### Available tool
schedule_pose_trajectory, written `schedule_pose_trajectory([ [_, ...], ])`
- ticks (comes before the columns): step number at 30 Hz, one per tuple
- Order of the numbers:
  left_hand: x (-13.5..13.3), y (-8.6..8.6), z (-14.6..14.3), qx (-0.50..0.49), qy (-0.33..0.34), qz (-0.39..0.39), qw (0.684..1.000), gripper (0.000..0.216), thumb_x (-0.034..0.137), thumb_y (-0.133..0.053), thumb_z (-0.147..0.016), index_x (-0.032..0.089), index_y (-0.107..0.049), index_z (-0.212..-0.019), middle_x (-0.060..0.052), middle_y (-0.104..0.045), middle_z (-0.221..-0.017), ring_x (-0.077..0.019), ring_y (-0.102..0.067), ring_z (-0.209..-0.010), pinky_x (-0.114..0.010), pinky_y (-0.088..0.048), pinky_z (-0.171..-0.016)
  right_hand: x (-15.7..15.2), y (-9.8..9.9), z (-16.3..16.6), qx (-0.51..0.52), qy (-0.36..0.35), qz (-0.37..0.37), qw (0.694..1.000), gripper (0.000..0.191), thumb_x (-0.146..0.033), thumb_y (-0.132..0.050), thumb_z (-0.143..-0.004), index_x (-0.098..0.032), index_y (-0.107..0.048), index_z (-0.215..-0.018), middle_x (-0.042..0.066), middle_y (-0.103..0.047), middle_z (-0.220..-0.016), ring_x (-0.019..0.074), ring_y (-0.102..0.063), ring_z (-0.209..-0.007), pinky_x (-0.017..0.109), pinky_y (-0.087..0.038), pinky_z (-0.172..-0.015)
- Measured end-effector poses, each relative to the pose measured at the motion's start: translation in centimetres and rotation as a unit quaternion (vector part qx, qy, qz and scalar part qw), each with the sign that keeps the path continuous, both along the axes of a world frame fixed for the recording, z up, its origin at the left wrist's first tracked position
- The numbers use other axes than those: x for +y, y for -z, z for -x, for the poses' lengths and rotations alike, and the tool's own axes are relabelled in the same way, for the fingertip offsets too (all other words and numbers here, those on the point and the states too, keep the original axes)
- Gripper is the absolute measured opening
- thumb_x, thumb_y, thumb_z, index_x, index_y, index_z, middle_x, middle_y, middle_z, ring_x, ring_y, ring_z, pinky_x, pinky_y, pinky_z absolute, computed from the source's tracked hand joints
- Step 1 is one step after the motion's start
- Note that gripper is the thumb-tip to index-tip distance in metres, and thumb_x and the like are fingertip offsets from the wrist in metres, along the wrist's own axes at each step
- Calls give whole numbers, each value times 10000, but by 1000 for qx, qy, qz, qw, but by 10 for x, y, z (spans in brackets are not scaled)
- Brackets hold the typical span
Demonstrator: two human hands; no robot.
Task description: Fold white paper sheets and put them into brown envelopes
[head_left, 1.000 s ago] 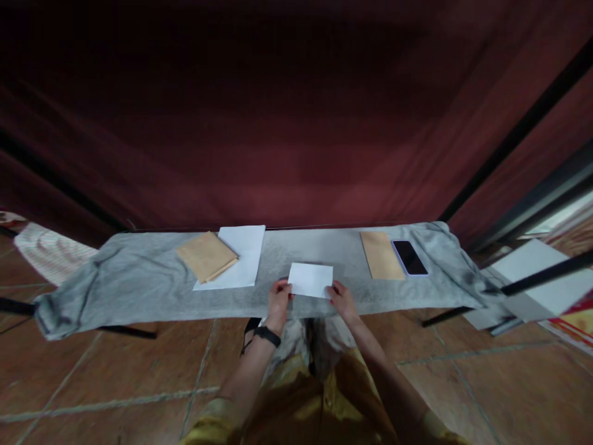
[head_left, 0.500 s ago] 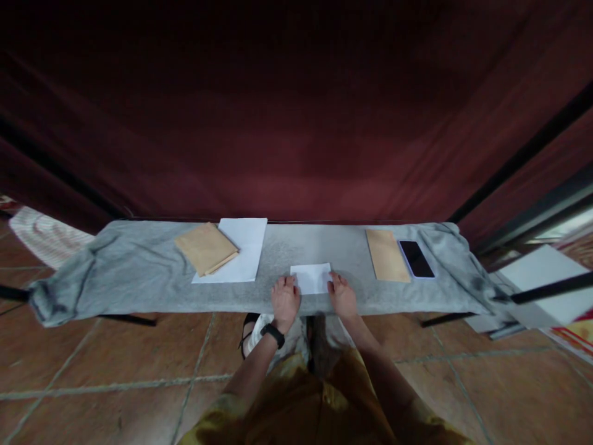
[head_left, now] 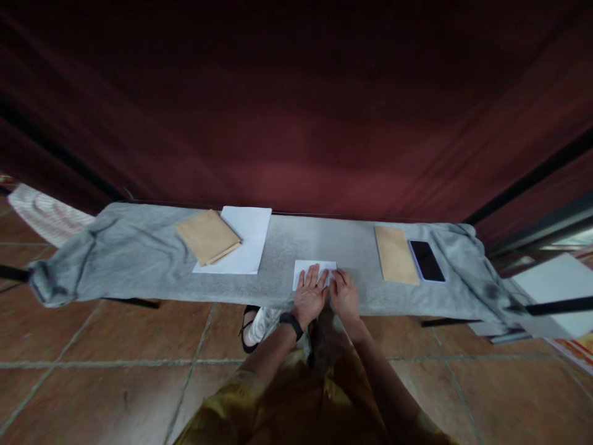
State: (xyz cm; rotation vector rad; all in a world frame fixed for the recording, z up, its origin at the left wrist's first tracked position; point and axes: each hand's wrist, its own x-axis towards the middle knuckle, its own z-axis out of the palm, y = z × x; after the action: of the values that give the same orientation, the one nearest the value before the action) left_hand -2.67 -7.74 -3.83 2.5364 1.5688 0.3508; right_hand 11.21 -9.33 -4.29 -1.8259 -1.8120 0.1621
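A small white folded paper (head_left: 302, 267) lies on the grey cloth in front of me. My left hand (head_left: 310, 300) rests on its lower part, fingers spread and stretched out, covering much of it. At the paper's right edge is my right hand (head_left: 344, 293), with its fingers bent together on that edge; the fingertips are small and partly hidden.
Grey cloth (head_left: 282, 247) covers the narrow table. To the left, brown envelopes (head_left: 208, 236) overlap larger white sheets (head_left: 252, 238). On the right lie another brown envelope (head_left: 396, 254) and a phone (head_left: 427, 261). A dark red curtain (head_left: 296, 136) hangs behind.
My left hand has moved right from the paper's left edge onto its face, with fingers spread. My right hand stays at the right edge. The view has tilted slightly.
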Motion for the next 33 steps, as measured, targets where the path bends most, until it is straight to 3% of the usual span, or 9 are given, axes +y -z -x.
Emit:
schedule_pose_trajectory([
  [3, 0, -1, 1, -9, 10, 9, 1000, 594, 273, -380, -997, 203, -302, -1582, -116, -294, -1647, -276, -214, -1542, -563, -187, -1249, 1, 1, 4, -37, -58, -1, 998, 420, -189, -382, -1008, -161, -603, -1364, 147, -582, -1441, 259, -485, -1365, 460, -322, -1163],
  [6, 1, -1, 3, -13, 12, 10, 1000, 597, 255, -371, -990, 183, -304, -1579, -109, -305, -1644, -248, -212, -1543, -532, -174, -1262, -2, 4, 6, -92, -71, 3, 993, 457, -197, -369, -1016, -156, -541, -1438, 156, -496, -1527, 290, -403, -1444, 529, -239, -1199],
  [12, 4, 1, 10, -24, -10, -4, 1000, 579, 327, -361, -1016, 134, -339, -1561, -138, -327, -1628, -250, -230, -1538, -495, -201, -1262, -7, 7, -1, -106, -56, 8, 993, 516, -296, -350, -1049, -124, -406, -1531, 157, -431, -1569, 294, -360, -1474, 535, -239, -1203],
  [18, 6, -2, 18, -33, -43, 6, 999, 620, 415, -393, -1020, 119, -329, -1560, -153, -295, -1638, -264, -208, -1542, -466, -210, -1258, -30, 7, -19, -103, -114, 23, 988, 500, -326, -362, -1052, -182, -424, -1526, 94, -481, -1547, 253, -419, -1442, 488, -225, -1222],
  [23, 5, -5, 5, -54, -58, 22, 997, 580, 383, -390, -1025, 117, -372, -1541, -152, -294, -1639, -287, -195, -1544, -495, -203, -1258, -40, 8, -25, -96, -118, 27, 988, 500, -314, -375, -1043, -146, -449, -1508, 118, -477, -1546, 261, -430, -1437, 505, -235, -1221],
  [28, 10, -8, -24, -90, 51, 65, 993, 494, 349, -297, -1056, 185, -473, -1488, -88, -417, -1590, -229, -282, -1521, -485, -222, -1257, -38, 10, -23, -89, -118, 26, 989, 487, -237, -413, -992, -137, -524, -1455, 132, -555, -1480, 268, -452, -1420, 510, -232, -1226],
  [33, 22, -4, -34, -90, 58, 44, 993, 531, 427, -316, -1056, 196, -418, -1523, -80, -403, -1599, -211, -279, -1522, -470, -185, -1265, -38, 10, -24, -90, -122, 30, 988, 464, -246, -420, -995, -124, -560, -1420, 137, -591, -1443, 268, -477, -1397, 494, -223, -1228],
])
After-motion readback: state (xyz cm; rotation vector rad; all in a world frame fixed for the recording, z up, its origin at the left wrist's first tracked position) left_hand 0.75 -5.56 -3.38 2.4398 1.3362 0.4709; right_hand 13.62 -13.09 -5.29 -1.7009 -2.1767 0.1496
